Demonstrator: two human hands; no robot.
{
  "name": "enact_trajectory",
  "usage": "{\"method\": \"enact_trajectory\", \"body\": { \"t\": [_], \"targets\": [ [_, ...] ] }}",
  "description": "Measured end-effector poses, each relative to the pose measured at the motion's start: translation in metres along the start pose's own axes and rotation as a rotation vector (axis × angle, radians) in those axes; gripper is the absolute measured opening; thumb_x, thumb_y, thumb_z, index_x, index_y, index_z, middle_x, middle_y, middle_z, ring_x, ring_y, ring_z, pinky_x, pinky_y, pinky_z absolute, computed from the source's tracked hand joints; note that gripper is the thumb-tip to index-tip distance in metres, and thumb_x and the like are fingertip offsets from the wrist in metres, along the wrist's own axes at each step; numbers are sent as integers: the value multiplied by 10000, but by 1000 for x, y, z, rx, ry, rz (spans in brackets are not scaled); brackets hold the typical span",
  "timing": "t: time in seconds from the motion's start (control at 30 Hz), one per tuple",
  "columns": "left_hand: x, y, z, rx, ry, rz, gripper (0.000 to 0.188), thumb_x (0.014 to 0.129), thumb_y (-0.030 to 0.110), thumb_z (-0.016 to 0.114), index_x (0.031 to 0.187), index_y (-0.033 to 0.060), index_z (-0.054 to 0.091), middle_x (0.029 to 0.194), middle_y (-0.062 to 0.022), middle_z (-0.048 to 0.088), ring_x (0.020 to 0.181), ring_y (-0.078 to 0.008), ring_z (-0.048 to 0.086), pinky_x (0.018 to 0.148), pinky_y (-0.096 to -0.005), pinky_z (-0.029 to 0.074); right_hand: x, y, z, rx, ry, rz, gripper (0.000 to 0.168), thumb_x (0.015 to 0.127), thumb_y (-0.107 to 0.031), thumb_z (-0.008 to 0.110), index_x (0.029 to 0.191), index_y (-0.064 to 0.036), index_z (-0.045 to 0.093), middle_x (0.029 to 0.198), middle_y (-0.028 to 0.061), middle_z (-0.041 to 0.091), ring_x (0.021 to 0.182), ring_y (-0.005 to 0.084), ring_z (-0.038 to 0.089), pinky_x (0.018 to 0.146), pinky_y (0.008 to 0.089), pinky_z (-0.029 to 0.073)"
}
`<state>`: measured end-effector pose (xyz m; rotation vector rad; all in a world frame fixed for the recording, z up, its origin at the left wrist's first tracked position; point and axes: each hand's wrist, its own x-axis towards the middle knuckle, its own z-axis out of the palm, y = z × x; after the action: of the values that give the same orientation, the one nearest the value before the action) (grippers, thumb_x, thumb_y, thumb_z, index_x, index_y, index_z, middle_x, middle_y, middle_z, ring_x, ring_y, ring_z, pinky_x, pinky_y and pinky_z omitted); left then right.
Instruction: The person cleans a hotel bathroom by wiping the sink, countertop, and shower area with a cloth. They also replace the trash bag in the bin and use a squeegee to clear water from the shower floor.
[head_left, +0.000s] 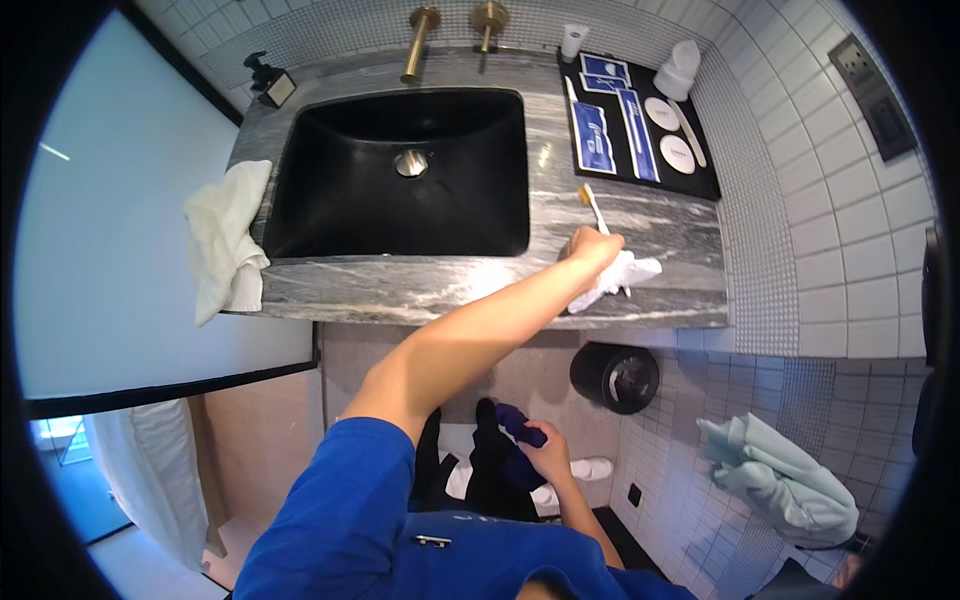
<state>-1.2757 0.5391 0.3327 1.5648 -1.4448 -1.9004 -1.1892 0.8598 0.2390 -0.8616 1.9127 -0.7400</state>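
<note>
My left hand (595, 250) reaches across to the right part of the marble counter (360, 289). Its fingers close around the handle of a white toothbrush (598, 211), whose yellowish head points towards the wall. Crumpled white tissue or wrapping (636, 268) lies against and below that hand; whether the fingers also hold it is hidden. Low in front of my body, my right hand (549, 452) grips a dark purple cloth (517, 424) that hangs down near the legs.
Left of my hand sits a black basin (360, 202) under a brass spout (417, 52). A black tray (630, 187) holds blue packets. A white towel (231, 232) hangs over the left edge. A bin (592, 375) stands below; a pale green cloth (780, 480) hangs at right.
</note>
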Motion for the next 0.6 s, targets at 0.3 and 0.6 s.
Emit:
{"method": "enact_trajectory", "body": {
  "t": [0.3,0.6],
  "targets": [
    [-25,16,-32,-71,-147,65,987,796,560,621,1439,18,106,1476,-268,60,1355,-313,225,1031,-409,341,-5,-55,-32,78,-148,95,397,677,-135,765,1041,-58,625,965,97,657,900,215,618,826,303,474],
    [-32,33,-172,-342,-612,225,799,925,545,418,1477,87,66,1540,-120,36,1420,-264,20,1135,-428,74,24,-285,-87,457,-395,-89,417,721,-130,772,1078,-1,599,1011,37,615,952,101,536,860,270,427]
  ]
}}
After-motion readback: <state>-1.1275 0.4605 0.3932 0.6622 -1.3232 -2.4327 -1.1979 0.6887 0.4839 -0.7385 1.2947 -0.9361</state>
